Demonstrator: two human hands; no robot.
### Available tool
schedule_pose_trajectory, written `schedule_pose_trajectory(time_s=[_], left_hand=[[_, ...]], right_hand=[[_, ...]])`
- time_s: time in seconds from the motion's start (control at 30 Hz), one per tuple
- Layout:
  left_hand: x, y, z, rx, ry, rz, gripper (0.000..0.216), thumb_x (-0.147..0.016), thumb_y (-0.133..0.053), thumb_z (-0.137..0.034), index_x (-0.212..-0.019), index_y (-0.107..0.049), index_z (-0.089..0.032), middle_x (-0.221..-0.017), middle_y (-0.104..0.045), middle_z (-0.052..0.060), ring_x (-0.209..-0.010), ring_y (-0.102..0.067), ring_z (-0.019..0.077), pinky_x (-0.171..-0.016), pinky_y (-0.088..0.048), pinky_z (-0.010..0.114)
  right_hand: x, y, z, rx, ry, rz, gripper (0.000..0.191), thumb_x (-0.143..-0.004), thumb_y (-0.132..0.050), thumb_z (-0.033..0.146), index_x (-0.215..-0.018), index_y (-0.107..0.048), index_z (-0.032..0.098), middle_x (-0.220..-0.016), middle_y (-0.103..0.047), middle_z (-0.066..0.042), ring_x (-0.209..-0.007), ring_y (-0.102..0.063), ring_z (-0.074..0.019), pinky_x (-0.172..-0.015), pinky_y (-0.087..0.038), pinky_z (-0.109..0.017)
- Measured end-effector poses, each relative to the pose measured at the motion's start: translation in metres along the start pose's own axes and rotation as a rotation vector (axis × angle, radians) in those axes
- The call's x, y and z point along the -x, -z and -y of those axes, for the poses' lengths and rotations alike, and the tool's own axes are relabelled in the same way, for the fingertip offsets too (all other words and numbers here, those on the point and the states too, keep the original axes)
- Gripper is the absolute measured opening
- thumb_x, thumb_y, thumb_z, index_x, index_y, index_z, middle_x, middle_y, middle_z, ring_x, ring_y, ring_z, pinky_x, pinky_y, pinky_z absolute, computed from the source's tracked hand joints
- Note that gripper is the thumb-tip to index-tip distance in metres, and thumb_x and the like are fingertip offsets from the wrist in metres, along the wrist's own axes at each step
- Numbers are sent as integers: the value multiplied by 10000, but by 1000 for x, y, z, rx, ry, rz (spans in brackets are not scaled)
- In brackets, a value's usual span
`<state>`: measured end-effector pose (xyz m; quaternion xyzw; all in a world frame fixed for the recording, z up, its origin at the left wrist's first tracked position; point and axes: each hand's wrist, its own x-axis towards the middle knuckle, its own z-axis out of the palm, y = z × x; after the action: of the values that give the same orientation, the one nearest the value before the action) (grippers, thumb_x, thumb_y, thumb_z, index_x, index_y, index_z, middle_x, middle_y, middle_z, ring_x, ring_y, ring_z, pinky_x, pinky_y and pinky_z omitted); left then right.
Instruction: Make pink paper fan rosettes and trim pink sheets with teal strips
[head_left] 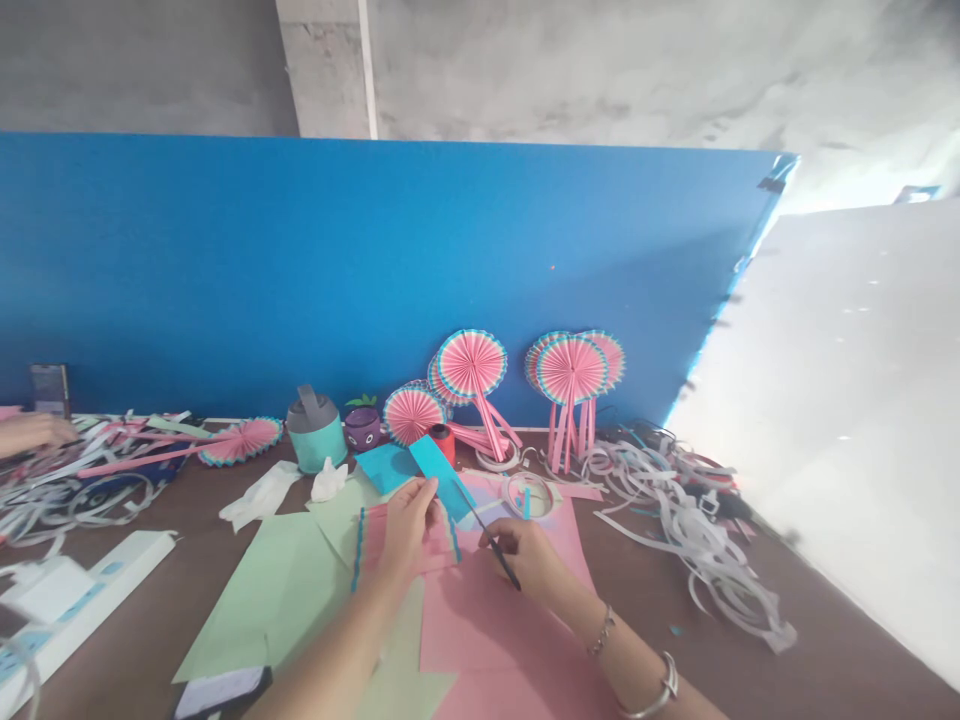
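My left hand is closed, its thumb and fingers pinching a bright blue paper piece that slants up and away. Under that hand lies a pink pleated paper with blue edges; whether the fingers also grip it I cannot tell. In my right hand, closed, is a slim black-handled blade, its thin tip pointing to the upper left at the blue paper's edge. Pink sheets and green sheets lie beneath both hands. Another blue sheet rests just behind.
Finished pink fans lean on the blue partition. A teal container and purple pot stand behind. White strips tangle at right, near a tape roll. At left are a power strip and another person's hand.
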<state>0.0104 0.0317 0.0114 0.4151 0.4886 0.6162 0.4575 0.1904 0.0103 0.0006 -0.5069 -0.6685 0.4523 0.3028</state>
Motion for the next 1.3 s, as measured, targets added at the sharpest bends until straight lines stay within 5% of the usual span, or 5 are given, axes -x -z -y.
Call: schedule_pose_trajectory(time_s=[1.3], left_hand=[[-6,3,9,3,29,65,412,-685,-655,-487,-502,-413,-207,-404,-383,-76,-365,-299,60,-389,-193,209]], right_hand=[[-1,-2,-6,25,33,0,144,-678,-563,177,-779,-666,165,-467,-414,77,-391,-384,-70,-380,-272,-180]])
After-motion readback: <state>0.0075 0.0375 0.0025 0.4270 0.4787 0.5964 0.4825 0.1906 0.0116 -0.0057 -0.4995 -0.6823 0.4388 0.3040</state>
